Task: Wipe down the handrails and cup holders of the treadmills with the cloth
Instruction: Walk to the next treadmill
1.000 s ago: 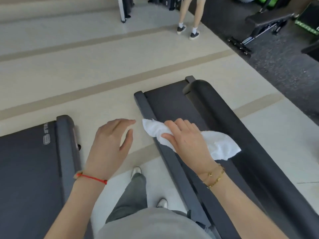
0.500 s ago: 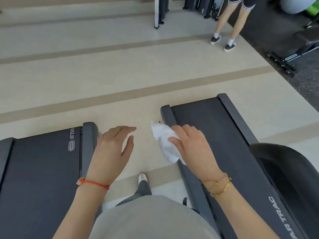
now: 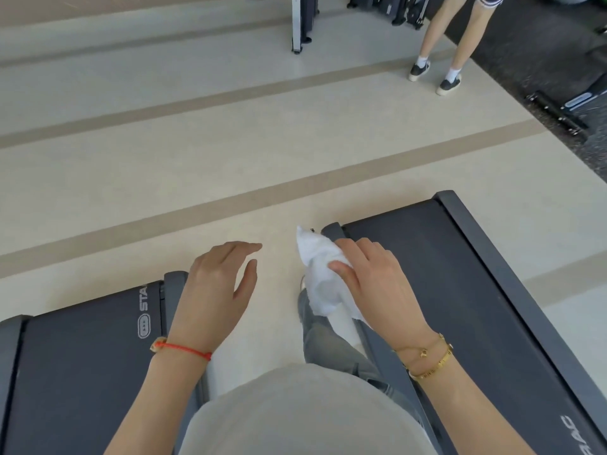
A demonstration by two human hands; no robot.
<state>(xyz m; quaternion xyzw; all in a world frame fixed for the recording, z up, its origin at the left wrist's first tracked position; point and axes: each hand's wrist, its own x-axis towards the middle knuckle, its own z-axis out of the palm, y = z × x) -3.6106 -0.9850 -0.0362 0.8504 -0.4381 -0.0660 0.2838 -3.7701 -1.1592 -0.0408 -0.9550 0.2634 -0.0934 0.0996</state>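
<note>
The right hand [image 3: 377, 284] grips a crumpled white cloth [image 3: 323, 277], thumb pressed on its near side and fingers curled over the top, so the cloth bunches out to the left of the hand and hangs down a little below it. Hand and cloth are held above the rear left corner of the right treadmill [image 3: 460, 290], whose dark belt and grey side rails run back toward the person; whether the cloth touches the rail cannot be told. Two gold bracelets [image 3: 427, 356] circle the right wrist.

The left hand [image 3: 216, 287] holds nothing. Its fingers are relaxed and slightly spread, palm down, hovering to the left of the cloth, over the pale floor [image 3: 164, 178] and the right edge of the left treadmill [image 3: 75, 366], well apart from the right treadmill. A red string bracelet [image 3: 184, 350] sits on the left wrist.

Between the two treadmills the person's grey shirt [image 3: 295, 412] fills the lower centre, with a grey trouser leg [image 3: 328, 343] stepping forward just below the cloth.

Beyond the right treadmill, across tan stripes in the floor, a second person's bare legs [image 3: 450, 37] stand in white socks and dark shoes at the edge of a dark mat [image 3: 532, 44]. A black exercise machine [image 3: 565, 110] stands on that mat, to their right.
</note>
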